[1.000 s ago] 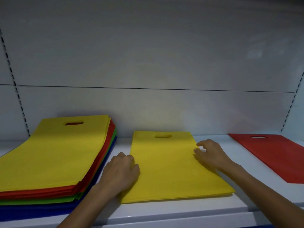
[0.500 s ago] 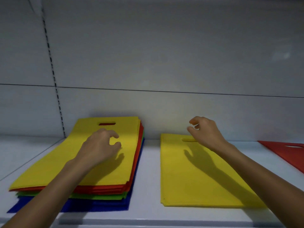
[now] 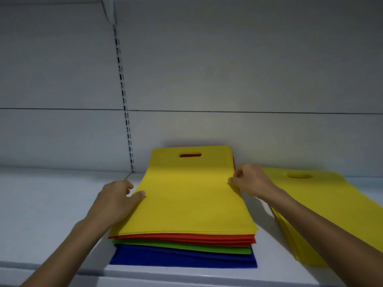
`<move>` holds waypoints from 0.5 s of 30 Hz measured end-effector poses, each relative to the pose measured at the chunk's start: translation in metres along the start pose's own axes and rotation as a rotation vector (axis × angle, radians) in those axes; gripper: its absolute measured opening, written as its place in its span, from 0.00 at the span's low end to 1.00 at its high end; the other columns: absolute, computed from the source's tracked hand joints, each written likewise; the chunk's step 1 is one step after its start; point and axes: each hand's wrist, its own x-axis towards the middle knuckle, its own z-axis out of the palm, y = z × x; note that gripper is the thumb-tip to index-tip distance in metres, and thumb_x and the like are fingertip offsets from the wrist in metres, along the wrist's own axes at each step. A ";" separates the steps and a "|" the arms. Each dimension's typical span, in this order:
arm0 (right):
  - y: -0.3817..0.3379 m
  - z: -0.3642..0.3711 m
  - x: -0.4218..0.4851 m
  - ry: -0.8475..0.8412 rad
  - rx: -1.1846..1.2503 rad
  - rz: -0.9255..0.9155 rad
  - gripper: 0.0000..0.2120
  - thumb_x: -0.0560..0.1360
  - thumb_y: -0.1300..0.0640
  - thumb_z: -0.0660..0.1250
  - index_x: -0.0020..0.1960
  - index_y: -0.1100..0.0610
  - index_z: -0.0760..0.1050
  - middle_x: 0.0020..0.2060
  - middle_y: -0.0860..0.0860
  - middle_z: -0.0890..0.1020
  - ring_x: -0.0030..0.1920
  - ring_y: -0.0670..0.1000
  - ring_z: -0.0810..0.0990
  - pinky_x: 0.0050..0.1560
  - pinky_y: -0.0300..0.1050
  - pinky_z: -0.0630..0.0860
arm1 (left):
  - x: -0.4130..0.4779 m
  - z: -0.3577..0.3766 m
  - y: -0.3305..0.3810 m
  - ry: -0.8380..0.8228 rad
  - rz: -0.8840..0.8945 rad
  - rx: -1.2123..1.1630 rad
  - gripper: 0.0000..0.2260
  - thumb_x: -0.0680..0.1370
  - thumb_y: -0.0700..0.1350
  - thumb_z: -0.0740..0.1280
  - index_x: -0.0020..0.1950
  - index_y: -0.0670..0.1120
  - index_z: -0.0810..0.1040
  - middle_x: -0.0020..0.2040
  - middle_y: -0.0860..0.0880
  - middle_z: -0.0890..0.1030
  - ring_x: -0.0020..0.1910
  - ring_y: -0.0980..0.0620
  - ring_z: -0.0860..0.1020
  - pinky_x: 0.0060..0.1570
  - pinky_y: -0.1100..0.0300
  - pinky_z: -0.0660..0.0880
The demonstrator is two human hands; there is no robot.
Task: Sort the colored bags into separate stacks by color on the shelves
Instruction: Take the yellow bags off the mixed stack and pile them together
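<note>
Head view: my left hand (image 3: 116, 204) is at the left edge of the top yellow bag (image 3: 192, 199), thumb laid on its face and fingers curled at the rim, pinching it. My right hand (image 3: 251, 181) pinches the same bag's right edge between thumb and curled fingers. That bag lies flat on top of the mixed stack (image 3: 186, 248) in the middle of the white shelf (image 3: 51, 204), with red, green and blue bags layered under it, and red shows through its handle slot (image 3: 190, 155). To the right, apart from it, lies a separate yellow stack (image 3: 331, 206), partly crossed by my right forearm. A slotted upright (image 3: 124, 104) runs up the grey back panel (image 3: 248, 69).
</note>
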 end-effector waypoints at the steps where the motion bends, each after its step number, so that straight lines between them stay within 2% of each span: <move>1: -0.002 0.004 -0.001 0.000 0.003 0.014 0.15 0.73 0.52 0.68 0.36 0.65 0.77 0.32 0.57 0.77 0.35 0.53 0.75 0.32 0.45 0.64 | 0.001 0.000 -0.004 -0.008 -0.001 -0.010 0.21 0.75 0.55 0.65 0.62 0.42 0.74 0.57 0.46 0.78 0.56 0.48 0.75 0.50 0.60 0.68; 3: -0.005 0.009 -0.004 0.021 0.033 0.051 0.17 0.72 0.52 0.70 0.32 0.61 0.69 0.27 0.54 0.69 0.29 0.50 0.67 0.29 0.44 0.59 | 0.005 -0.001 -0.008 -0.012 0.010 -0.063 0.20 0.75 0.52 0.67 0.61 0.41 0.76 0.55 0.45 0.79 0.54 0.49 0.76 0.49 0.62 0.68; 6: -0.007 0.013 -0.006 0.040 0.082 0.116 0.23 0.69 0.53 0.73 0.27 0.57 0.61 0.23 0.51 0.63 0.26 0.49 0.60 0.28 0.43 0.56 | 0.011 0.000 -0.010 -0.009 0.041 -0.096 0.14 0.74 0.49 0.69 0.55 0.42 0.79 0.48 0.47 0.80 0.46 0.52 0.75 0.45 0.63 0.67; 8: -0.006 0.015 -0.008 0.030 0.206 0.192 0.23 0.68 0.55 0.74 0.25 0.58 0.62 0.23 0.53 0.65 0.27 0.50 0.63 0.30 0.42 0.60 | 0.015 0.002 -0.009 0.010 0.066 -0.098 0.10 0.74 0.47 0.70 0.50 0.42 0.80 0.43 0.49 0.77 0.43 0.53 0.74 0.43 0.63 0.67; 11: -0.003 0.014 -0.013 0.037 0.466 0.310 0.17 0.67 0.62 0.75 0.27 0.59 0.68 0.28 0.55 0.74 0.32 0.52 0.72 0.38 0.43 0.70 | 0.015 0.003 -0.007 0.076 0.109 -0.126 0.06 0.73 0.44 0.70 0.46 0.43 0.79 0.38 0.50 0.76 0.40 0.52 0.73 0.39 0.62 0.66; 15: -0.006 0.012 -0.017 0.150 0.360 0.227 0.16 0.68 0.62 0.74 0.30 0.59 0.67 0.27 0.52 0.70 0.30 0.50 0.69 0.33 0.43 0.64 | 0.010 0.005 -0.005 0.166 0.204 -0.120 0.06 0.74 0.43 0.70 0.37 0.47 0.75 0.38 0.48 0.78 0.39 0.50 0.75 0.36 0.59 0.69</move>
